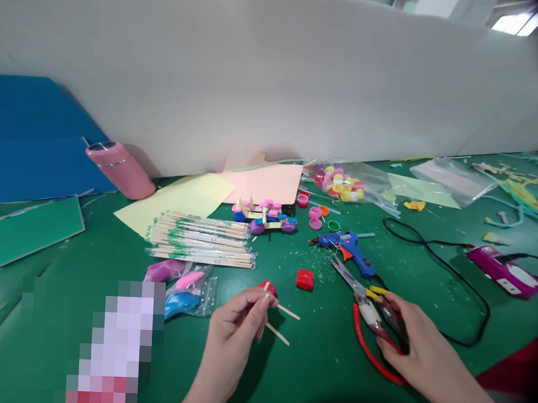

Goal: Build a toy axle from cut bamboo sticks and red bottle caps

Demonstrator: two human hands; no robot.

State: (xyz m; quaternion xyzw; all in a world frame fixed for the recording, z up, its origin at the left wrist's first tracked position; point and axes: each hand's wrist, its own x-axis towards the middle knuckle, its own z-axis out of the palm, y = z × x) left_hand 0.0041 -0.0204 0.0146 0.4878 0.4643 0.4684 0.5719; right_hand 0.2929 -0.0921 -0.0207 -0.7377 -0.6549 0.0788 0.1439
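Note:
My left hand (241,319) pinches thin wooden sticks (288,312) between thumb and fingertips. Two ends stick out to the right and a short end points up. Right behind those fingertips a red lump (265,286) is partly hidden. A second red block (305,279) lies on the table beyond. My right hand (410,332) is closed around the handles of red-handled scissors (363,300), whose blades point away toward a blue glue gun (347,246). Yellow pieces and a dark handle show under its fingers; whether they belong to a separate tool is unclear.
Wrapped sticks (202,240) and bags of coloured clay (185,290) lie left on the green table. Small stick models (268,216), bottle caps (315,218) and a bag of caps (339,184) sit farther back. A black cord (431,256) runs to a purple power strip (504,271). A pink bottle (121,168) stands left.

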